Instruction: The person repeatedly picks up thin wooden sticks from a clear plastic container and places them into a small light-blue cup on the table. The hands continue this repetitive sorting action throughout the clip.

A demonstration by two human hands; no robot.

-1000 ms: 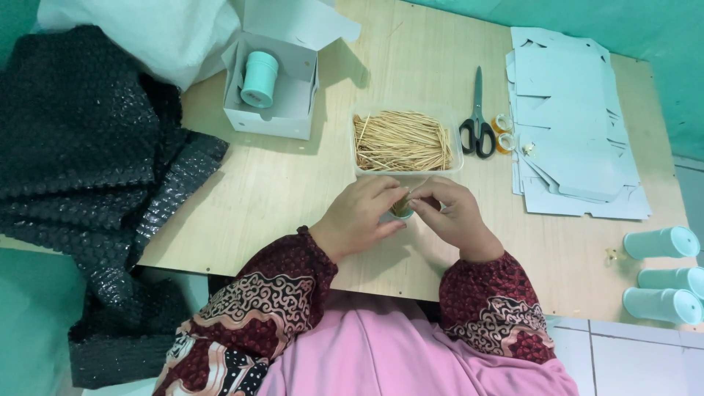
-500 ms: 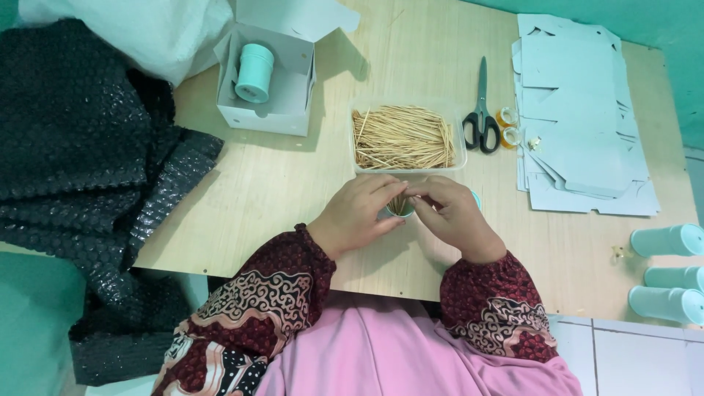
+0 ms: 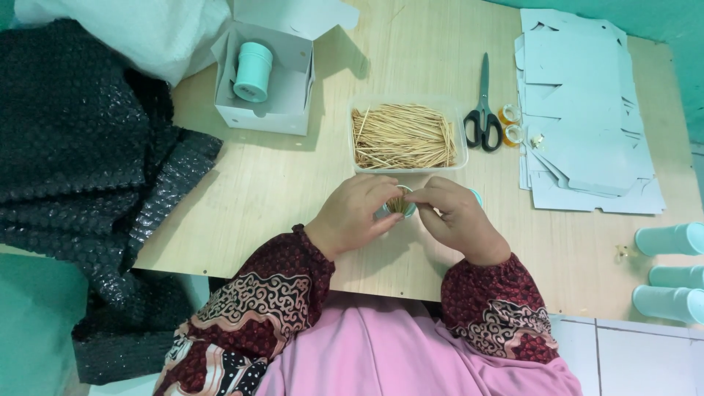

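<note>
Left hand cupping small tube at table edge, below tray; right hand pinching sticks into its mouth. Best done keeping tube upright, sticks bunched, ends level.

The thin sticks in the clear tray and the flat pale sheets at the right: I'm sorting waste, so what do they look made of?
The thin sticks look like bare wood or bamboo: pale tan, matte, straight. The flat pale sheets look like thin matte card: die-cut, creased, stacked. The clear tray looks like plastic, being see-through.
</note>
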